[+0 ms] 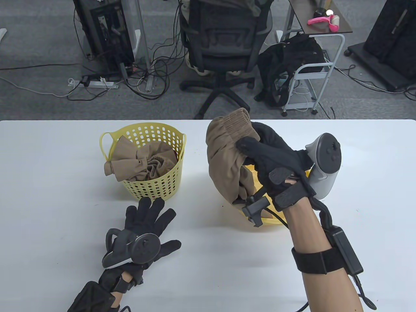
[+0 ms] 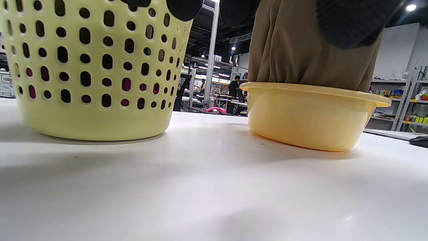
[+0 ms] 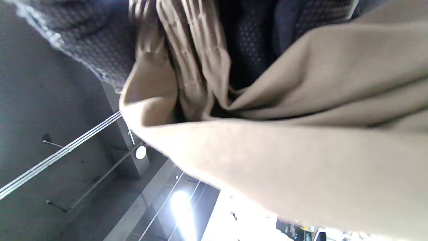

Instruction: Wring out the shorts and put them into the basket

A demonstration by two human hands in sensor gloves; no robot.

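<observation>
Shorts, count: two tan pairs. One pair of shorts (image 1: 227, 156) hangs bunched from the right hand, its elastic waistband uppermost and its lower end reaching down into the basin. The second pair (image 1: 139, 162) lies crumpled in the basket, part of it draped over the near-left rim.
Basket: one pale yellow perforated laundry basket (image 1: 169, 182) with a loop handle, standing on the surface left of the basin and apart from it.
Basin: one yellow-orange plastic basin (image 2: 311, 117) on the surface, largely hidden by the held shorts in the table view.
Right hand: the right hand (image 1: 273, 156) is raised over the basin, its fingers curled round the gathered cloth just under the waistband.
Left hand: the left hand (image 1: 149, 224) lies flat on the surface, palm down, fingers spread, just in front of the basket and holding nothing.
Trackers: two, one strapped to the back of each hand.
Surface: one white surface (image 1: 48, 195).
Writing: a small sign reading "41" shows on a post in the left wrist view; nothing readable on the task's things.
</observation>
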